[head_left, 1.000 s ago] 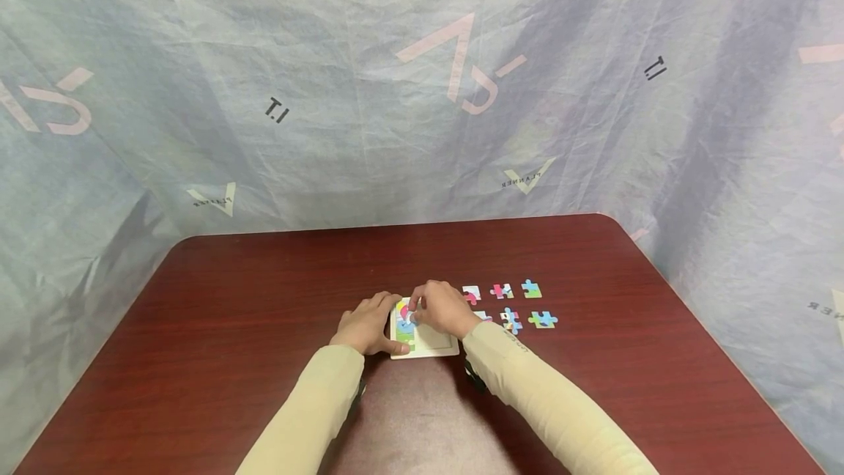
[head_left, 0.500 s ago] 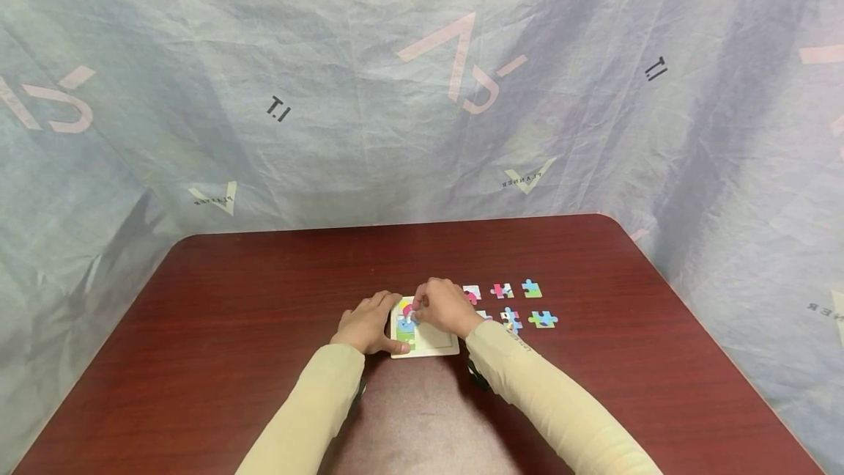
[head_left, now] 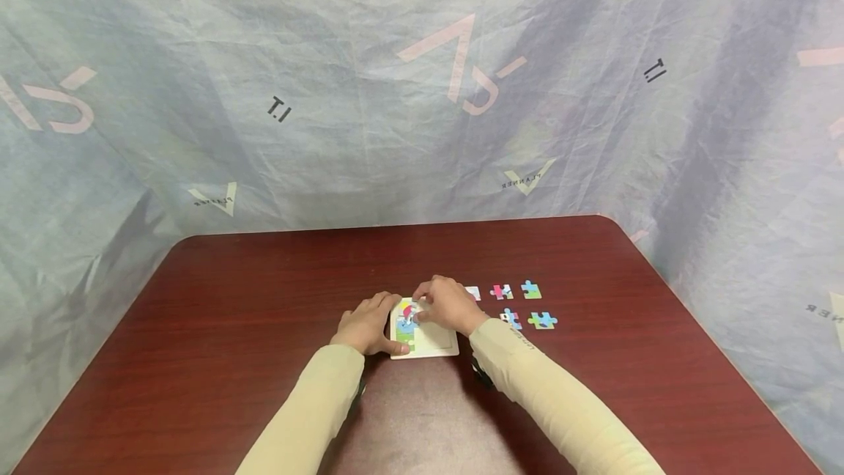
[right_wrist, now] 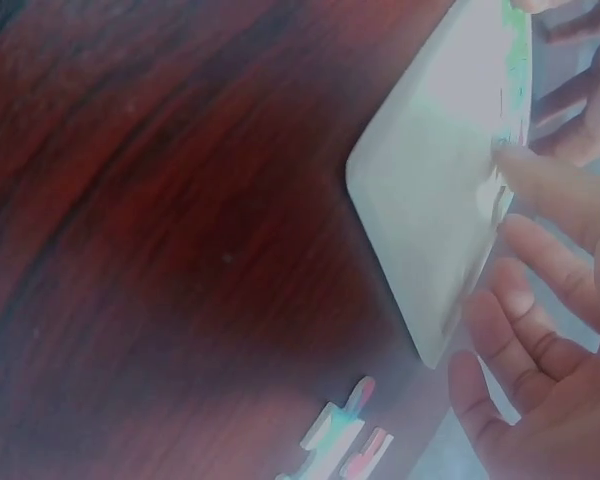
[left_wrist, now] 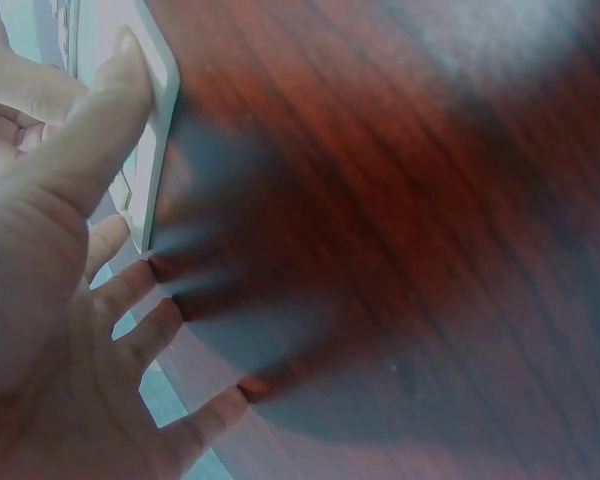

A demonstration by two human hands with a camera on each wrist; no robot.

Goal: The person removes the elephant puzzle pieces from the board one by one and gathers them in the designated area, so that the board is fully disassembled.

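Note:
A small pale puzzle board (head_left: 435, 344) lies flat on the table, with fitted pieces (head_left: 404, 327) in yellow, pink, blue and green along its left side. My left hand (head_left: 361, 325) is spread at the board's left side. Its thumb (left_wrist: 125, 80) rests on the board's near edge, while the other fingers reach along the left side to the tabletop. Over the far part of the board is my right hand (head_left: 451, 306), thumb and index finger apart beside the fitted pieces. In the right wrist view, its thumb (right_wrist: 540, 185) reaches the pieces' edge and nothing shows gripped.
Loose jigsaw pieces lie in two rows right of the board, among them a green and blue one (head_left: 543, 320) and a pink and white one (head_left: 502, 291). My right hand partly covers the nearest ones. A printed cloth (head_left: 369, 130) hangs behind the dark red table (head_left: 264, 292).
The thumb and index finger of my right hand, earlier close together over the fitted pieces, have spread apart, and the hand has shifted slightly right. My left hand keeps its place.

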